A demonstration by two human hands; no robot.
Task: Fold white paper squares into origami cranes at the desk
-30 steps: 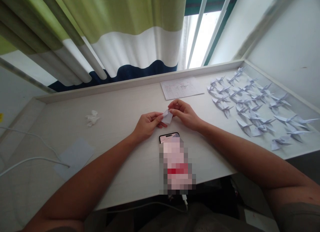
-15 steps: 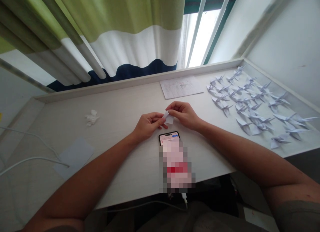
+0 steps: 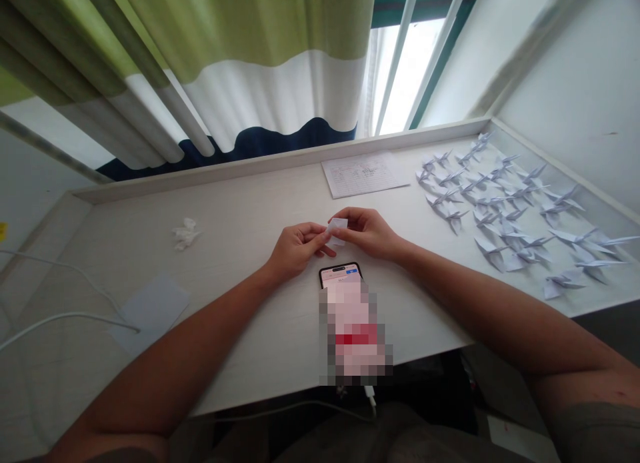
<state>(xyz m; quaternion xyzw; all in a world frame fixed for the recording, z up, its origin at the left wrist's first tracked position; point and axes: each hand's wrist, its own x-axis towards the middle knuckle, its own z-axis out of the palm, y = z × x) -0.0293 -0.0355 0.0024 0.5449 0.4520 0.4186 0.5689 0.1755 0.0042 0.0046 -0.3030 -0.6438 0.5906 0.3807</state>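
Between my two hands is a small folded piece of white paper [image 3: 340,224], held just above the desk. My left hand [image 3: 299,248] pinches its left edge between thumb and fingers. The thumb of my right hand [image 3: 367,232] presses on the paper's front, with the fingers curled behind it. Right below my hands lies a phone [image 3: 339,270] with a lit screen, much of it blurred by blocks. Off to the right, several folded paper cranes [image 3: 520,240] stand in a loose group.
A stack of printed sheets [image 3: 366,174] lies behind my hands. Crumpled tissue [image 3: 185,235] is on the left of the desk [image 3: 240,203]. Nearer on that side, a white cable [image 3: 65,316] crosses a square of paper [image 3: 157,310]. A raised rim [image 3: 280,158] runs along the back.
My right thumb has moved down over the paper, and a flap now shows flat above it. My left hand keeps its pinch almost in place. The view has shifted slightly.
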